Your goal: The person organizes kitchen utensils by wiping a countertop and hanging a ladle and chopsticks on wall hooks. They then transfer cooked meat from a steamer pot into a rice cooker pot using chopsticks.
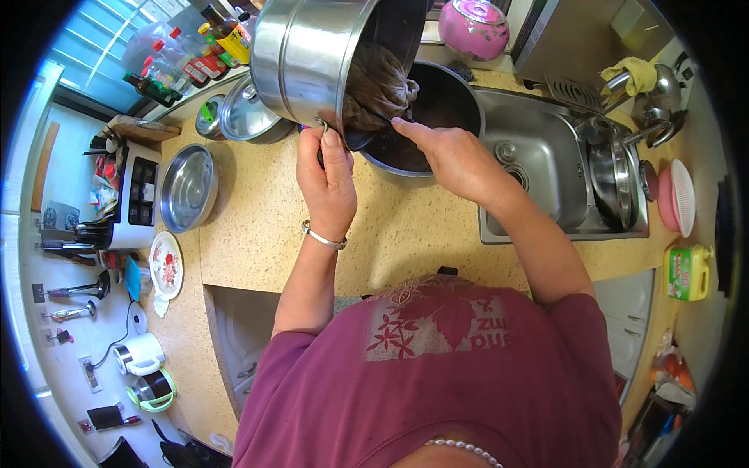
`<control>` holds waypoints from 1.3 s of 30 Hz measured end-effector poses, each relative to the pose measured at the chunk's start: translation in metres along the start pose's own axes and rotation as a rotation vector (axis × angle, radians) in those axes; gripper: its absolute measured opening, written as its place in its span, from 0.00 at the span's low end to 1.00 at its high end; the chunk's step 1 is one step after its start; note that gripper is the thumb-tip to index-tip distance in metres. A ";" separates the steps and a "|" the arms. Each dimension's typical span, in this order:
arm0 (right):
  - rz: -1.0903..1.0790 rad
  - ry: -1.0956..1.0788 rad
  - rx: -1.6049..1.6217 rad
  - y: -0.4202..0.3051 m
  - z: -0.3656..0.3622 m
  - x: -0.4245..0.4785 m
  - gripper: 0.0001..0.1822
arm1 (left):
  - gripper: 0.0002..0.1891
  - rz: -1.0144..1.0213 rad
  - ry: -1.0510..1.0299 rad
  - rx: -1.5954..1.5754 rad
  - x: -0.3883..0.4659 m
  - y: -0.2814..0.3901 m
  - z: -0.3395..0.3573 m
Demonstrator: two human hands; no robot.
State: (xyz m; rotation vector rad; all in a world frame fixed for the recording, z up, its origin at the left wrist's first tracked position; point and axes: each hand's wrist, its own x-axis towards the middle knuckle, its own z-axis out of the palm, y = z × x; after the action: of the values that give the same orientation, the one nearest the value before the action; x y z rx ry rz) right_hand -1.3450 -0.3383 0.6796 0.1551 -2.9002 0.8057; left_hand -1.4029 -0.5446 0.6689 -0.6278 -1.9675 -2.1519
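A large stainless steel pot (304, 58) is tipped on its side, its mouth towards the right. Inside its mouth lies a tied, brown-stained cloth bag (380, 88). My left hand (329, 181) grips the tipped pot at its lower rim, by a small metal handle. Below the mouth stands a wide pot (471, 111) with a dark interior, partly covered by the steel pot. My right hand (459, 155) reaches over this wide pot, index finger stretched along a thin dark utensil (381, 119) whose end meets the bag. Its palm side is hidden.
The steel sink (544, 169) lies to the right, with pans standing at its far side. An empty steel basin (190, 188) and a lidded pot (248, 111) are on the left counter (257, 216). Several sauce bottles (193, 55) line the windowsill; a pink pot (474, 29) stands behind.
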 end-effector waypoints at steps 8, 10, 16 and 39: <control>-0.001 0.059 0.032 -0.009 -0.016 -0.009 0.25 | 0.12 -0.020 0.045 -0.136 0.009 0.005 -0.001; 0.021 0.076 0.128 -0.009 -0.028 -0.026 0.25 | 0.12 -0.015 0.040 -0.130 0.011 0.005 -0.001; 0.100 0.121 0.106 0.012 -0.046 -0.082 0.23 | 0.12 -0.018 0.037 -0.106 0.010 0.004 -0.004; 0.106 0.185 0.498 0.016 -0.026 -0.020 0.19 | 0.11 -0.007 -0.067 0.107 0.003 0.009 0.001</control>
State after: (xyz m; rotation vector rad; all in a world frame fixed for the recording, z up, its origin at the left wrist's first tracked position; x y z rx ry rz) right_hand -1.3251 -0.3101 0.6906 -0.0280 -2.4996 1.4630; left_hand -1.4017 -0.5445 0.6779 -0.6852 -2.1056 -2.0385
